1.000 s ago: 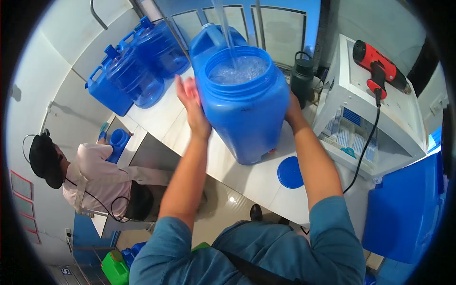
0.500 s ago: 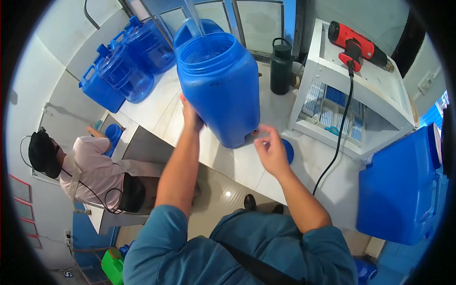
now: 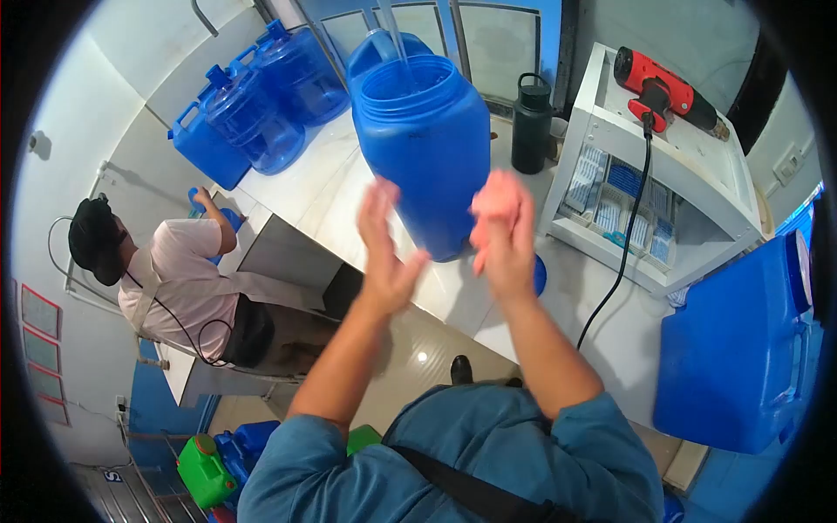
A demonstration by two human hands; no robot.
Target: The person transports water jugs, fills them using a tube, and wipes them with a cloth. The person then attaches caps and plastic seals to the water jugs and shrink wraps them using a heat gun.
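A large blue water container [image 3: 427, 166] stands at the counter's edge, its wide threaded mouth uncapped. A stream of water [image 3: 394, 39] falls into it from above. In front of the container, my left hand [image 3: 384, 253] is raised and open, fingers apart and blurred by motion; it appears to hold nothing. My right hand [image 3: 510, 248] is up beside the container's right side. Its fingers are closed around a crumpled pink cloth-like thing [image 3: 495, 205], too blurred to name surely. A round blue lid [image 3: 540, 275] lies on the counter, partly behind my right hand.
Blue water jugs [image 3: 253, 122] line the counter's left part. A dark green bottle [image 3: 531, 126] and a white shelf [image 3: 567, 174] carrying a red heat gun [image 3: 654, 83] stand right. A black cord [image 3: 629, 235] hangs down. Another blue container [image 3: 728, 340] is far right; a seated person [image 3: 187, 270] works left.
My left hand has let go of the container's side. My right hand has risen, with the pink thing now showing in it. The view has shifted slightly, and the other person's arm has moved.
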